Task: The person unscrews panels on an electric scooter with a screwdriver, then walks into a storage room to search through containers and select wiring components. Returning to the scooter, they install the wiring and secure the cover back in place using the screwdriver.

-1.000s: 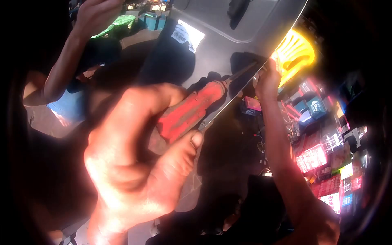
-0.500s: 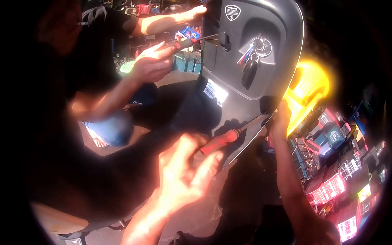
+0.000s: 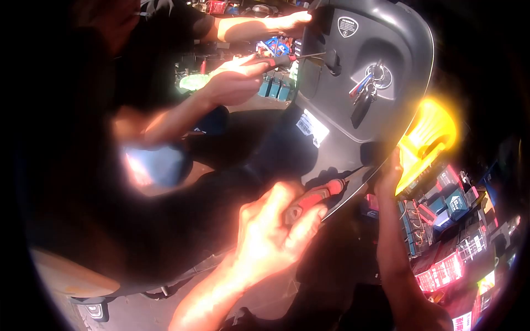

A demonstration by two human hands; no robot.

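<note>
My left hand (image 3: 270,229) is closed around the red and grey handle of a screwdriver (image 3: 323,194). Its shaft points up and right, to the lower right part of a dark grey scooter front panel (image 3: 345,102); whether the tip touches cannot be made out. At the panel's right edge, beside a bright yellow part (image 3: 422,146), is my right hand (image 3: 390,172), its fingers mostly hidden. A bunch of keys (image 3: 364,99) hangs from the ignition lock in the panel. Below it is a white label (image 3: 312,128).
At left, a co-worker's hand (image 3: 237,80) holds another screwdriver (image 3: 279,62), its shaft reaching the panel's hook (image 3: 332,62). The co-worker's other hand (image 3: 295,22) is at the panel's upper left edge. Several boxes (image 3: 441,270) are stacked at right. Dark shadow hides much at left.
The whole view has shifted, so the panel and hands appear further right and slightly lower. Both screwdrivers stay in their hands, in about the same places against the panel.
</note>
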